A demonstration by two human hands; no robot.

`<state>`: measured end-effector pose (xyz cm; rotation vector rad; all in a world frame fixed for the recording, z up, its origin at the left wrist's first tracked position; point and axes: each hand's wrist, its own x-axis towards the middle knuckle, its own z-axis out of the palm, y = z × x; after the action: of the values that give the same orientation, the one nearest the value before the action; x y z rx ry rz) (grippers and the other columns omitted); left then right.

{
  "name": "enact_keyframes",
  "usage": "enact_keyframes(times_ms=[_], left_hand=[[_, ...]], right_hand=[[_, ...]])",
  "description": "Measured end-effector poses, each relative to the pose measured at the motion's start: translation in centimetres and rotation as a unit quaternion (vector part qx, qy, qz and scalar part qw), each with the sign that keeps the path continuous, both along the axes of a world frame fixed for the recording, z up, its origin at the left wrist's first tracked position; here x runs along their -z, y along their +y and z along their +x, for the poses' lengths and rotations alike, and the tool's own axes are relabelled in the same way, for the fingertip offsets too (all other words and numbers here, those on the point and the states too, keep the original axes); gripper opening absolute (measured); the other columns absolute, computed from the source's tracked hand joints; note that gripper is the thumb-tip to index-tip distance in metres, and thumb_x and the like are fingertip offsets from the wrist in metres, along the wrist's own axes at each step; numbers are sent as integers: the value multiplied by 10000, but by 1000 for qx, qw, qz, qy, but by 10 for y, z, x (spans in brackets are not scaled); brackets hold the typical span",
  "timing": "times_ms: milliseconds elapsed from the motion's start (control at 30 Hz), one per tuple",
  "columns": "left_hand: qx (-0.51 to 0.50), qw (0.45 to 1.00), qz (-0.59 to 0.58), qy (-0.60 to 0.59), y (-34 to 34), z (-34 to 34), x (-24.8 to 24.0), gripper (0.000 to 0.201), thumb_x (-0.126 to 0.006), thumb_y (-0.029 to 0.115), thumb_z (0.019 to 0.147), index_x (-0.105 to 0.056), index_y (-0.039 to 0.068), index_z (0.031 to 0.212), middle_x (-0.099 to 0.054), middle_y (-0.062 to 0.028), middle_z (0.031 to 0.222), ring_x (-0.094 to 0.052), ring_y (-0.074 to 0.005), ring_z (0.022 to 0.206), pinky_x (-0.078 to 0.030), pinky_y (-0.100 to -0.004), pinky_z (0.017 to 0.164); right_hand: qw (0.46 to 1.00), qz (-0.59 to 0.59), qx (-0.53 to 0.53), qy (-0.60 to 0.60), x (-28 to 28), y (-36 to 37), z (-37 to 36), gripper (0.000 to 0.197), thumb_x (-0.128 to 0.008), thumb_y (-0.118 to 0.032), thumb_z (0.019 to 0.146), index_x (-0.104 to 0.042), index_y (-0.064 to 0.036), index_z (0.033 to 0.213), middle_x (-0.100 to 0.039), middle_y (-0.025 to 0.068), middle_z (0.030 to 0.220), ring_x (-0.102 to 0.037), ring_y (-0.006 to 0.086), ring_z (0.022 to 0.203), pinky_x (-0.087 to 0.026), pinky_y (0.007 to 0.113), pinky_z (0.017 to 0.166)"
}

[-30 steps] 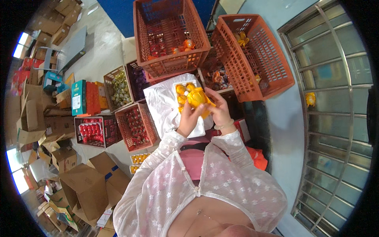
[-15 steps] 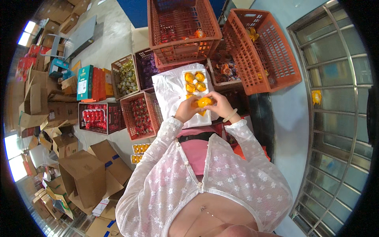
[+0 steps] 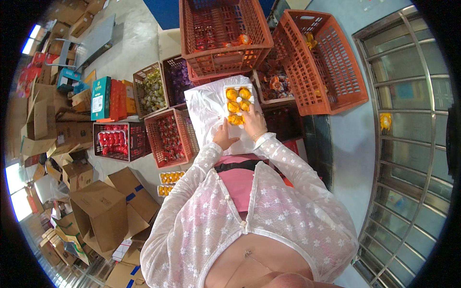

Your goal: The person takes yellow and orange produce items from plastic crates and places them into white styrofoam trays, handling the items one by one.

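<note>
A white tray of several orange fruits lies on a white plastic bag spread over crates in front of me. My right hand grips the tray's near right corner, its fingers beside the nearest orange fruit. Just short of the tray's near left corner, my left hand rests on the bag with its fingers apart, holding nothing.
Two large orange crates stand beyond the tray. Smaller crates of red packs, green fruit and purple packs sit to the left. Cardboard boxes crowd the floor lower left. A metal grille runs along the right.
A second ago both hands held orange fruit above the tray. That fruit now lies at the tray's near end, and both hands have dropped to the tray's near corners.
</note>
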<state>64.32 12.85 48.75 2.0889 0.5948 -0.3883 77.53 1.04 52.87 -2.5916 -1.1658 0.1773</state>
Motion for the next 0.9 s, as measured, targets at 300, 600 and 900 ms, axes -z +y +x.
enact_keyframes(times_ms=[300, 600, 900], left_hand=[[-8, 1000, -11, 7, 3, 2, 10, 1052, -745, 256, 742, -3, 44, 1457, -408, -278, 1264, -528, -385, 1062, -449, -426, 884], [-70, 993, 32, -92, 0, 13, 10, 1028, -748, 327, 738, -67, -4, 1433, -321, -301, 1314, -414, -449, 1179, -391, -447, 977], [-87, 990, 50, -98, 9, 56, 5, 1117, -783, 378, 687, -70, -136, 1377, -290, -305, 1361, -322, -439, 1254, -273, -456, 1056]], right_hand=[[990, -54, -114, 63, -4, -8, 31, 208, -658, -118, 738, -641, -85, 942, -593, 127, 895, -640, 318, 742, -532, 395, 644], [989, -77, -130, -2, 5, -4, 23, 187, -580, -135, 775, -621, -88, 951, -590, 115, 869, -642, 281, 727, -538, 366, 616], [918, 339, 121, 165, -177, -10, 192, 177, -611, -182, 848, -663, -53, 957, -682, 103, 831, -653, 248, 718, -497, 308, 628]])
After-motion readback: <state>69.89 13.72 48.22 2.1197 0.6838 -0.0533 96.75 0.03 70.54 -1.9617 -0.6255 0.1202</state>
